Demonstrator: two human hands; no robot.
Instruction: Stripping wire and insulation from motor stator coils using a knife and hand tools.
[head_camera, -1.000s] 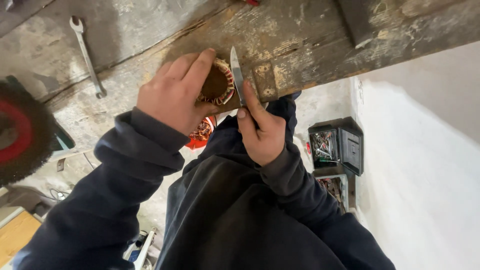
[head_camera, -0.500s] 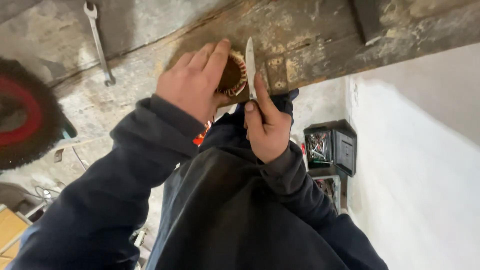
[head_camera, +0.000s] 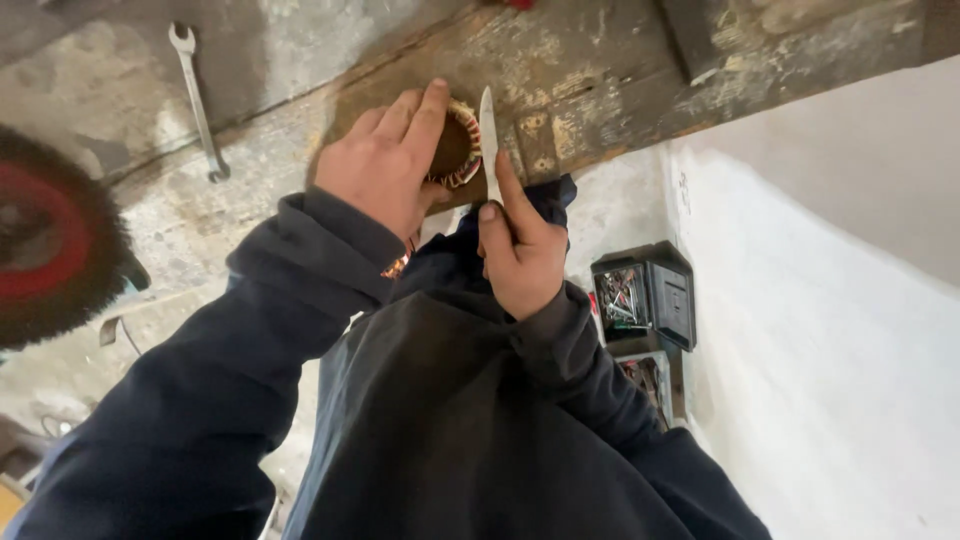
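While the left hand (head_camera: 385, 170) cups its fingers over a round copper-wound coil (head_camera: 455, 150) at the edge of the worn wooden workbench (head_camera: 600, 80), the right hand (head_camera: 522, 250) grips a pale, narrow blade (head_camera: 488, 140), thumb pressed up along it, with the tip standing upright just beside the coil's right rim. Both hands are closed around what they hold. One coil and one blade are in use. Farther left on the bench lies one open-ended wrench (head_camera: 198, 100), and beyond it, at the picture's left edge, one round wire brush wheel (head_camera: 50, 240) with a red centre. Below the bench, on the floor to the right, sits an open dark case (head_camera: 660, 295); its compartments hold small metal pieces, too small to count.
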